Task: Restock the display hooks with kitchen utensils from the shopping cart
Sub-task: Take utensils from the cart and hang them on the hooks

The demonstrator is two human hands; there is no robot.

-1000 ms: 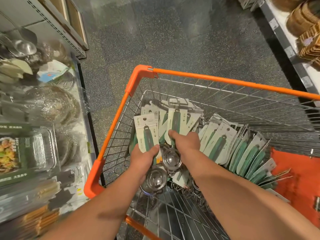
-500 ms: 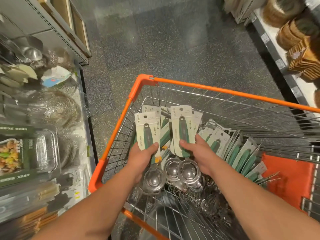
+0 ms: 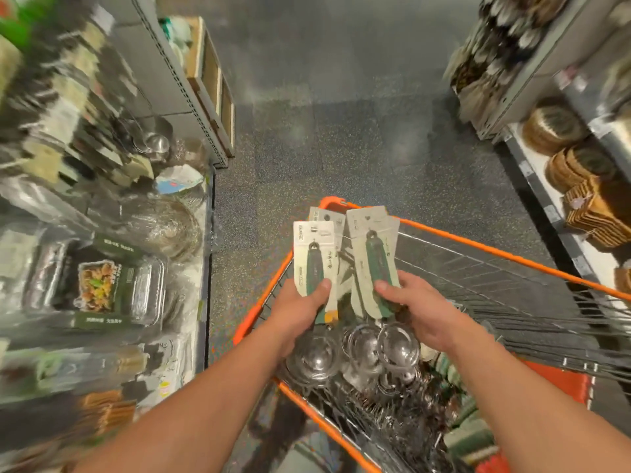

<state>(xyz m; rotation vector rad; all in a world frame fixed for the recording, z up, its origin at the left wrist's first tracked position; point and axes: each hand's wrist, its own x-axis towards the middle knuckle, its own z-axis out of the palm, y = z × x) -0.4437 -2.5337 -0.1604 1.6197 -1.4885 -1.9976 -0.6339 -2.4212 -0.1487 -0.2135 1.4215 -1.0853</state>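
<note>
Both hands hold packaged steel ladles with green handles on pale cards above the orange wire shopping cart [image 3: 512, 257]. My left hand [image 3: 300, 308] grips one bundle of ladles [image 3: 316, 264] by the handles. My right hand [image 3: 420, 312] grips a second bundle of ladles [image 3: 374, 257] in the same way. Shiny ladle bowls [image 3: 365, 349] hang below both hands. More carded utensils [image 3: 467, 431] lie in the cart's bottom, blurred.
A stocked shelf [image 3: 102, 268] with boxed trays, wire strainers and steel utensils runs along the left, blurred. A right-hand shelf [image 3: 580, 172] carries woven baskets. Speckled grey floor [image 3: 341, 131] stretches ahead of the cart.
Both hands have lifted their ladle bundles up and out of the cart's pile. The view has tilted up the aisle, so the cart sits lower right.
</note>
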